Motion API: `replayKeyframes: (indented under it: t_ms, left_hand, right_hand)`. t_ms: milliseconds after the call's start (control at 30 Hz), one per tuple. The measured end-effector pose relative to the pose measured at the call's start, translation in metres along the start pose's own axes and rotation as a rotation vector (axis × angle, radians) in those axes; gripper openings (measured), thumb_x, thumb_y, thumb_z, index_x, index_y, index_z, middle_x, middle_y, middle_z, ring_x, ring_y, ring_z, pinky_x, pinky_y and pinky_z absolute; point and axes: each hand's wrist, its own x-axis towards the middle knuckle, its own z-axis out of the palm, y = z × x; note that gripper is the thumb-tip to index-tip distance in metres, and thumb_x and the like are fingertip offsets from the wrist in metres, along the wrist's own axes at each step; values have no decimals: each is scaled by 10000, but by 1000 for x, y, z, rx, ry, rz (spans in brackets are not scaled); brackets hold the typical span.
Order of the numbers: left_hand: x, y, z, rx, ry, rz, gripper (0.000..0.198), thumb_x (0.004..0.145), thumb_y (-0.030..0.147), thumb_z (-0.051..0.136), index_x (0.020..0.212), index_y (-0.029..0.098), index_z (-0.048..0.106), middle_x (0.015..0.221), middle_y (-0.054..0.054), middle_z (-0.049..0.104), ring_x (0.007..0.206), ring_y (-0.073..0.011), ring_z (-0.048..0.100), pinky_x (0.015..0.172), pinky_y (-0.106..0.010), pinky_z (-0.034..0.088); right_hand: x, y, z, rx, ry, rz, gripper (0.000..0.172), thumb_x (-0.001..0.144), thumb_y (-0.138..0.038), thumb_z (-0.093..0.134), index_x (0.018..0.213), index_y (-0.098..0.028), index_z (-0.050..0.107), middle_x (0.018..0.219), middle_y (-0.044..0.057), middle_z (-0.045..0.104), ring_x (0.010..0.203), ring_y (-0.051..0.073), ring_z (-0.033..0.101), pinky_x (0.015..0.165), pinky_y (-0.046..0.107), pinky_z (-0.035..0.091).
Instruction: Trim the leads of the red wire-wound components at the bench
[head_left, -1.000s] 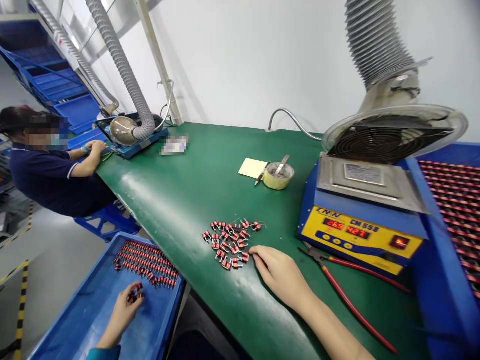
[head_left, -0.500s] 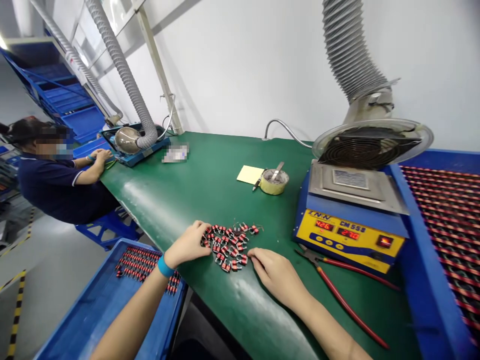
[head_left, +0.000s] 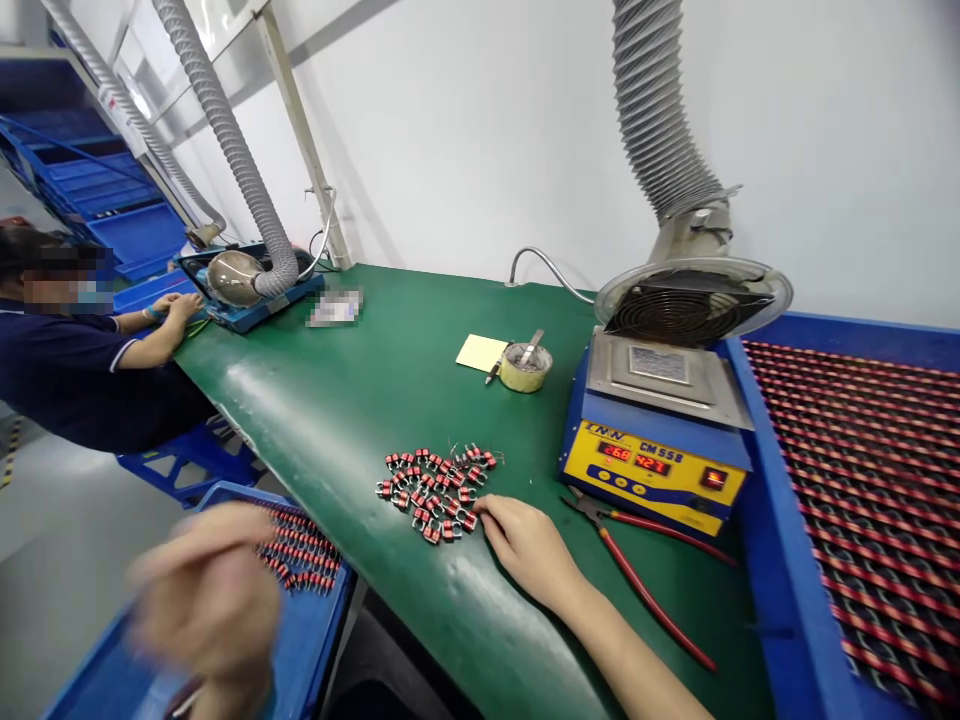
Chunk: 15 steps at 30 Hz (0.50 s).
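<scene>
A pile of small red and black components (head_left: 433, 488) lies on the green table (head_left: 360, 380). My right hand (head_left: 525, 548) rests on the table at the pile's right edge, fingertips curled against the nearest pieces. My left hand (head_left: 206, 595) is raised above the blue tray (head_left: 225, 650) at the lower left. It is smeared by motion, so its fingers cannot be read. Rows of the same red components (head_left: 300, 555) lie in that tray.
A yellow and blue solder pot (head_left: 656, 430) stands under a fume hood and hose (head_left: 690, 290). Red-handled pliers (head_left: 637, 580) lie by it. A big blue tray (head_left: 862, 470) of components fills the right. A tape roll (head_left: 525, 368) and a yellow note (head_left: 481, 352) sit further back. A co-worker (head_left: 67, 340) sits far left.
My left hand left the pile on the table and swung back over the blue tray at the lower left. My right hand stayed at the pile's edge. The view shifted slightly right.
</scene>
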Motion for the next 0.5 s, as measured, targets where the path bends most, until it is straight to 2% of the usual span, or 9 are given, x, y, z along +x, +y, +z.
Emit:
replayKeyframes:
  t_ms: [33, 100, 167, 233, 333, 433, 500]
  left_hand:
    - [-4, 1, 18, -1, -89, 27, 254, 841, 378, 427, 1001, 250, 576, 891, -23, 652, 802, -203, 621, 723, -356, 526]
    - [-8, 0, 52, 64, -352, 50, 244, 847, 311, 431, 1039, 228, 558, 886, -28, 649, 724, -168, 605, 685, -306, 516]
    - [-11, -5, 76, 156, -482, 47, 347, 842, 265, 419, 1185, 235, 466, 1043, -49, 610, 814, -179, 603, 724, -308, 513]
    - [-13, -11, 89, 228, -520, 45, 418, 840, 250, 399, 1257, 248, 391, 1183, -67, 525, 958, -203, 579, 788, -329, 508]
    - [-17, -21, 96, 289, -537, 29, 380, 854, 263, 372, 1230, 245, 421, 1174, -73, 495, 1015, -219, 565, 802, -344, 508]
    - [-21, -31, 101, 302, -491, 13, 328, 861, 317, 384, 1172, 269, 477, 1155, -49, 529, 987, -221, 590, 740, -318, 523]
    - [-23, -38, 106, 288, -418, 45, 309, 850, 364, 412, 1130, 277, 511, 1167, -35, 562, 1010, -226, 592, 782, -316, 518]
  right_hand:
    - [0, 0, 0, -3, -2, 3, 240, 882, -151, 348, 923, -192, 581, 868, 45, 683, 812, 178, 633, 715, 293, 463]
    - [0, -1, -1, -10, -10, 14, 240, 875, -138, 355, 921, -188, 586, 875, 51, 685, 815, 179, 635, 719, 291, 461]
    - [0, -2, -2, -8, -17, 19, 236, 866, -127, 367, 917, -186, 590, 874, 51, 686, 812, 179, 634, 720, 289, 457]
    - [0, -3, -2, 4, -14, 16, 237, 863, -124, 369, 918, -185, 592, 863, 52, 684, 809, 181, 629, 723, 291, 449]
    - [-1, -4, -2, 11, -4, 20, 239, 857, -113, 375, 919, -188, 594, 856, 51, 681, 813, 180, 622, 729, 287, 434]
    - [-2, -4, -2, -11, 0, 30, 230, 850, -111, 389, 903, -198, 595, 849, 38, 682, 812, 168, 620, 721, 266, 421]
    - [-2, -5, -3, -30, 4, 35, 223, 843, -112, 396, 893, -200, 595, 841, 35, 683, 803, 166, 621, 710, 258, 416]
